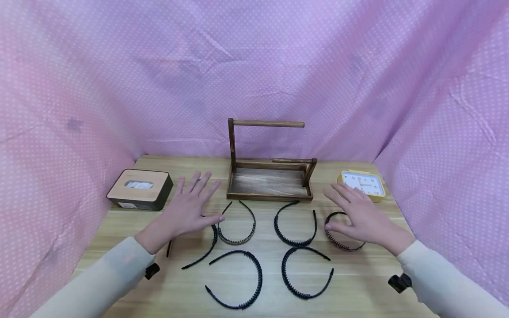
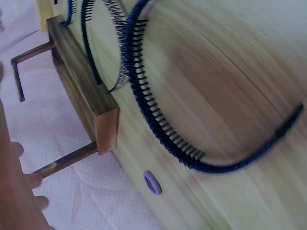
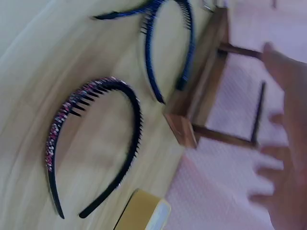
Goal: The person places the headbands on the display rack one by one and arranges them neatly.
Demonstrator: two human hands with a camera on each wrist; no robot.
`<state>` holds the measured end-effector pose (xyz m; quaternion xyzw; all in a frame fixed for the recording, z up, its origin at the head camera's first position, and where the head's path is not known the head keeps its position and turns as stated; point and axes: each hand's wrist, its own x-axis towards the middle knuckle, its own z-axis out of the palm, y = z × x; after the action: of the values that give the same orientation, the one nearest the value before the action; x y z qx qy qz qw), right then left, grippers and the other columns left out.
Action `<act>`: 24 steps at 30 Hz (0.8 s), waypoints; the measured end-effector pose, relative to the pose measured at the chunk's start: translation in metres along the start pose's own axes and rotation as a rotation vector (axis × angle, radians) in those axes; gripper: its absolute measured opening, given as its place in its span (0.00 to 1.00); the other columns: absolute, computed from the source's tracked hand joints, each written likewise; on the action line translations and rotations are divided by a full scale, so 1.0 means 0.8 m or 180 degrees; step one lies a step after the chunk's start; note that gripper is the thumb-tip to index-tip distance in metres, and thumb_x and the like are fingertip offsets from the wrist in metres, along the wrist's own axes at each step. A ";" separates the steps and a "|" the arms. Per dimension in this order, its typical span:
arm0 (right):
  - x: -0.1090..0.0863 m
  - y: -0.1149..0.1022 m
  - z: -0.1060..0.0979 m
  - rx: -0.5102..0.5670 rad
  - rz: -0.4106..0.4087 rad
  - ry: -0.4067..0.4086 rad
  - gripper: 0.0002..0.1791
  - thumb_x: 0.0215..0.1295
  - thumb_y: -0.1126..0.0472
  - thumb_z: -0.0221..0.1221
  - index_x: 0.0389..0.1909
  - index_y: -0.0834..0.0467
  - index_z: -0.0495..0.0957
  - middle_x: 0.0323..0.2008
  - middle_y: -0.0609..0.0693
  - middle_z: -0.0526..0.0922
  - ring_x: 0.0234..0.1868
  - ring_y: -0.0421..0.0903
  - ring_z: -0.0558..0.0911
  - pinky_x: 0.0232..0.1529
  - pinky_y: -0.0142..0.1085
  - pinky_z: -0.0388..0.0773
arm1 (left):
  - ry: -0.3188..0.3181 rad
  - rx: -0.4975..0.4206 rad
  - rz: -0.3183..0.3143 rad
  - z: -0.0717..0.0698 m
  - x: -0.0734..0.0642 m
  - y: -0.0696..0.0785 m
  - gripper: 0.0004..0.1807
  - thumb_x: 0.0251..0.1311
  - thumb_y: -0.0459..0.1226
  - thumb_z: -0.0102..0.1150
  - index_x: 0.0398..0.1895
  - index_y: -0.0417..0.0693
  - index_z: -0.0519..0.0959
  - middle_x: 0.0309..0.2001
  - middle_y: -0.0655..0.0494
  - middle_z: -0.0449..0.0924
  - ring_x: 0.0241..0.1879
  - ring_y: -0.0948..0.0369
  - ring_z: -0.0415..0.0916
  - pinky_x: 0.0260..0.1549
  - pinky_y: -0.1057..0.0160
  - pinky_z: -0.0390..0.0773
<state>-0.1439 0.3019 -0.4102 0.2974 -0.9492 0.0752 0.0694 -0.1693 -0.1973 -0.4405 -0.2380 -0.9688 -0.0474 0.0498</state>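
My left hand (image 1: 188,210) is spread with straight fingers over a dark blue headband (image 1: 214,244), which it partly covers in the head view. My right hand (image 1: 358,218), also spread, hovers by a headband with a speckled band (image 3: 54,136) and the yellow alarm clock (image 1: 377,198). Neither hand holds anything. Between them lie a glittery headband (image 1: 236,242) and a dark toothed headband (image 1: 294,243). Two more dark headbands, one left (image 1: 260,274) and one right (image 1: 284,269), lie nearer the front. Behind them stands a brown wooden rack (image 1: 270,197) with a tray base and two arms.
A tissue box (image 1: 137,190) with a wooden top and dark sides sits at the left edge of the wooden table (image 1: 270,304). Pink dotted cloth (image 1: 254,66) hangs behind and at both sides. A small purple ring (image 2: 152,182) shows near the table's far edge in the left wrist view.
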 end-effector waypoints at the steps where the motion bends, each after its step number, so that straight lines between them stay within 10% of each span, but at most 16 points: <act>1: -0.004 0.002 -0.003 0.0073 -0.0057 0.0019 0.47 0.58 0.38 0.71 0.74 0.55 0.68 0.75 0.63 0.65 0.74 0.66 0.65 0.71 0.66 0.63 | 0.0028 -0.0045 -0.0013 0.000 0.002 0.000 0.57 0.59 0.76 0.48 0.84 0.62 0.45 0.84 0.46 0.43 0.82 0.41 0.40 0.76 0.29 0.38; 10: -0.050 0.026 0.001 0.0421 0.0029 0.0275 0.27 0.52 0.52 0.78 0.53 0.56 0.84 0.50 0.48 0.88 0.51 0.52 0.86 0.53 0.48 0.81 | 0.0214 -0.1530 -0.0710 0.004 0.029 -0.009 0.39 0.70 0.57 0.58 0.77 0.46 0.65 0.65 0.40 0.75 0.60 0.43 0.76 0.56 0.39 0.79; 24: -0.101 0.035 0.067 0.0761 0.0129 0.0197 0.19 0.48 0.59 0.79 0.43 0.50 0.87 0.42 0.38 0.88 0.42 0.36 0.85 0.41 0.35 0.85 | 0.0065 -0.3302 -0.1279 0.061 0.083 -0.017 0.26 0.73 0.36 0.58 0.69 0.31 0.71 0.56 0.34 0.81 0.51 0.45 0.84 0.49 0.54 0.86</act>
<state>-0.0989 0.3598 -0.4799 0.2818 -0.9367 0.1984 0.0612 -0.2378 -0.1733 -0.4820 -0.0415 -0.8444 -0.5289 -0.0746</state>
